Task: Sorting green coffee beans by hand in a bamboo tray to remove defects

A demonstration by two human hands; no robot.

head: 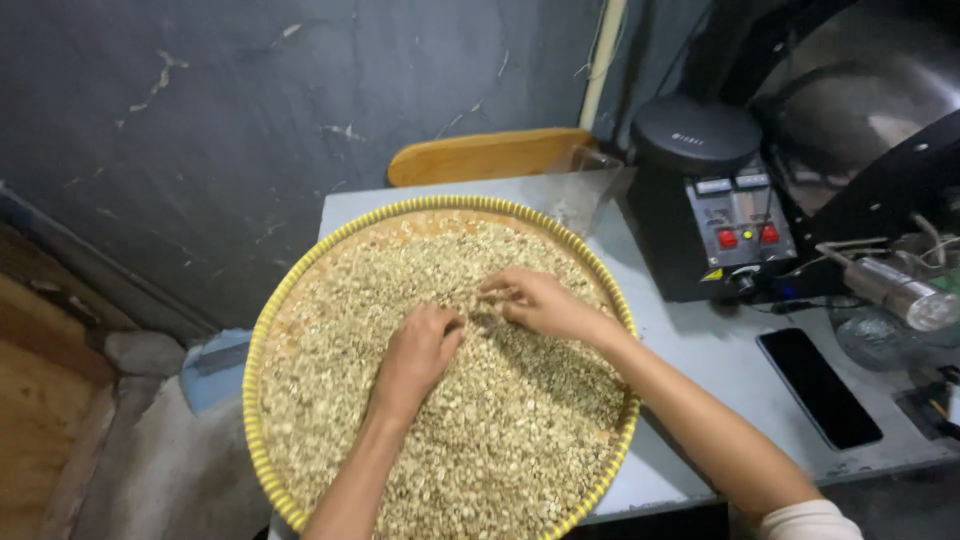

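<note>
A wide round woven tray with a yellow rim (pixel 262 330) lies on a grey table (pixel 700 360) and overhangs its left edge. It is filled with pale green-beige beans (pixel 500 430). My left hand (pixel 420 350) rests knuckles-up on the beans near the tray's middle, fingers curled into them. My right hand (pixel 535 300) is just to its right and slightly farther away, fingertips pinched among the beans. Both hands touch the beans; whether either holds any is hidden.
A black machine with red buttons (pixel 715 200) stands at the table's back right, metal parts (pixel 900 290) beside it. A dark phone (pixel 818 385) lies flat to the right of the tray. A wooden chair back (pixel 485 155) leans against the dark wall.
</note>
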